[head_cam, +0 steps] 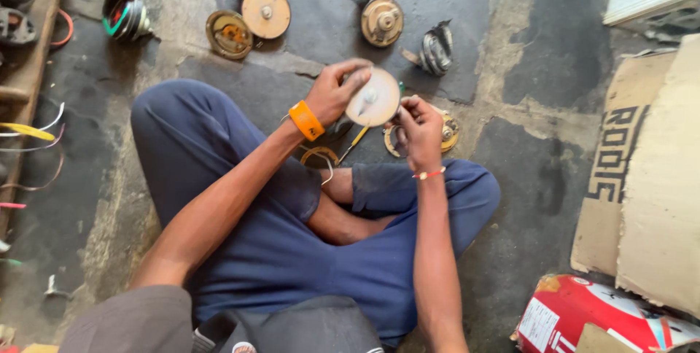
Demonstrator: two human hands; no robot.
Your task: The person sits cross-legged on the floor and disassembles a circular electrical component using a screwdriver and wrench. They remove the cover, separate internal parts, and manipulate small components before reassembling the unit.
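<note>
- Several motor parts are lying on the dark floor [306, 54] at twelve o'clock, fanned out within arm's reach: a tan disc [266, 12], a brass cover [228, 34] and a round housing [382, 21].
- Cardboard [656, 178] is lying flat at three o'clock.
- Left hand [333, 92] is gripping the pale round cover [375, 99] over the crossed legs, steadying it.
- Right hand [418, 128] is pinching its lower edge; I cannot tell what it holds.
- Yellow-handled screwdriver [355, 140] is resting just below.
</note>
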